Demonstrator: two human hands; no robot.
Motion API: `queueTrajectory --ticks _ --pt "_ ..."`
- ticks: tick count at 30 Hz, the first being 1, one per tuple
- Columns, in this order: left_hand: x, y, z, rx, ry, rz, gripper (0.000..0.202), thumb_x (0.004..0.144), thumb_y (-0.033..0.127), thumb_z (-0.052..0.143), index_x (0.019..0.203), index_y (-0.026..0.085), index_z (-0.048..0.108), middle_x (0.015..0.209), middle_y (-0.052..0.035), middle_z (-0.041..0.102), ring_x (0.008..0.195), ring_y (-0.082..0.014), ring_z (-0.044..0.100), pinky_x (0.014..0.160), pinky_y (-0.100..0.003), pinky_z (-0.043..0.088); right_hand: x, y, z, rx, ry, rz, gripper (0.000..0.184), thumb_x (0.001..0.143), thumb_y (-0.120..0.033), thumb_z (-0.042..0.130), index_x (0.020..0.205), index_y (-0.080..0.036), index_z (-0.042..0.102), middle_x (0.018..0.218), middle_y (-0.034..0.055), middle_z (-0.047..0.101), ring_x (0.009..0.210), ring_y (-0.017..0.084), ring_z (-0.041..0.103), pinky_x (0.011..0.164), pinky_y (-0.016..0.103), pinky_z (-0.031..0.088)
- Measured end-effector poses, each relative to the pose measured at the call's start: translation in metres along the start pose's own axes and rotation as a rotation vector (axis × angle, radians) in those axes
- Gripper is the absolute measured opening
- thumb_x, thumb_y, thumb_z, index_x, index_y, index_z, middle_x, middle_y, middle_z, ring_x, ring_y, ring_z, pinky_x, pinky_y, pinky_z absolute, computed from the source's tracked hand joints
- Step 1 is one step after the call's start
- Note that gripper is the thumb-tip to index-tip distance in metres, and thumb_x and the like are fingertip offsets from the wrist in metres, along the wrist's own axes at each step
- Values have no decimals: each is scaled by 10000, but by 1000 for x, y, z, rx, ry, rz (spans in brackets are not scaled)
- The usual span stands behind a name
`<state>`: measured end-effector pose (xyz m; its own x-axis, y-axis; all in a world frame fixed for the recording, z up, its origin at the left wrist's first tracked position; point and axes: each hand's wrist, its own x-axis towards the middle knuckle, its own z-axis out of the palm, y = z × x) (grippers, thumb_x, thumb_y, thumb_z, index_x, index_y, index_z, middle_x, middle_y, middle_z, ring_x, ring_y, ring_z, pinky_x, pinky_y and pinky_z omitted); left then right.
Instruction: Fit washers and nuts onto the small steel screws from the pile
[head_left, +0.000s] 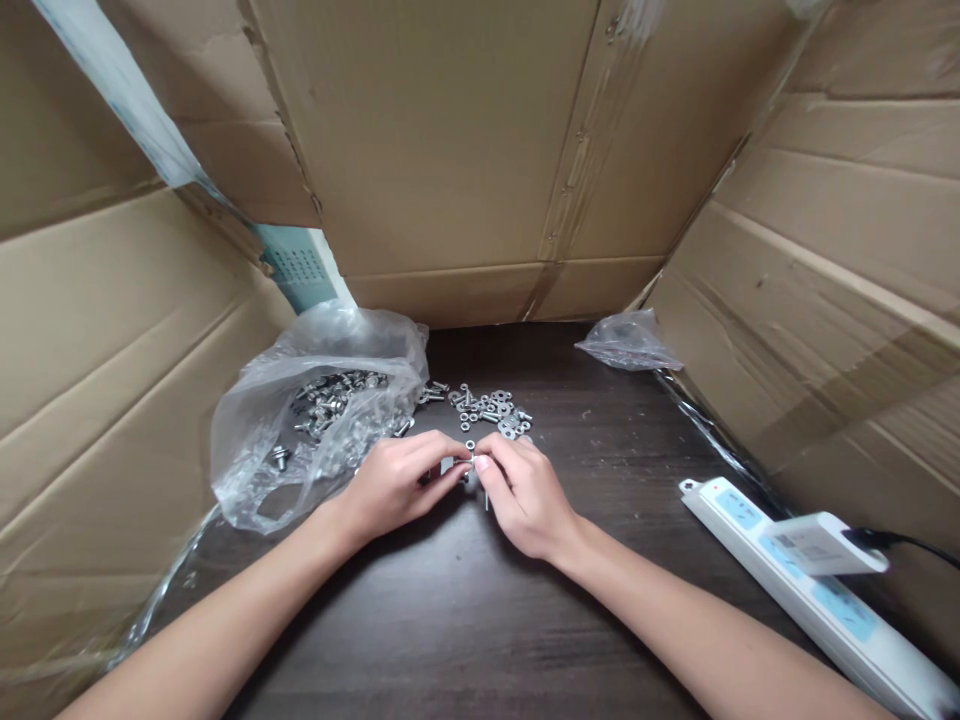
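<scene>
My left hand (pixel 409 475) and my right hand (pixel 525 490) meet over the dark table, fingertips almost touching. Thumb and forefinger of each are pinched on a small metal fastener (pixel 472 462); its exact kind is mostly covered by the fingers. A thin metal shank (pixel 486 500) sticks out below my right fingers. Just beyond the fingertips lies a hex nut (pixel 470 445). Farther back is a loose pile of bolts, nuts and flat washers (pixel 491 410). Left of it, a clear plastic bag (pixel 251 400) lies open with many bolts (pixel 330 400) inside.
Cardboard walls (pixel 465 150) enclose the dark table (pixel 420 620) at the back and both sides. A small clear bag (pixel 630 340) lies at the back right. Along the right runs a white power strip (pixel 772 580) with a plugged-in white adapter (pixel 825 545) and black cable (pixel 915 545).
</scene>
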<state>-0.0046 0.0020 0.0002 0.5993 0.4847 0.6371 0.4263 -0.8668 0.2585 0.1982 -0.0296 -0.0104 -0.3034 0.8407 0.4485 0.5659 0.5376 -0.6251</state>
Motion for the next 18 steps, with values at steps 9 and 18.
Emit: queueTrajectory --ticks 9,18 --pt "0 1 1 5 15 -3 79 994 214 602 1010 164 660 814 -3 715 573 -80 623 542 -194 456 1 -1 -1 -13 13 -29 167 997 -236 417 880 -216 534 732 -1 632 659 172 550 741 317 379" --pt "1 0 -1 -1 27 -2 88 998 213 597 992 161 668 806 -5 722 577 -84 629 555 -196 471 0 -2 -2 -1 22 11 129 996 -249 435 930 -219 541 713 -6 619 660 180 549 729 321 393"
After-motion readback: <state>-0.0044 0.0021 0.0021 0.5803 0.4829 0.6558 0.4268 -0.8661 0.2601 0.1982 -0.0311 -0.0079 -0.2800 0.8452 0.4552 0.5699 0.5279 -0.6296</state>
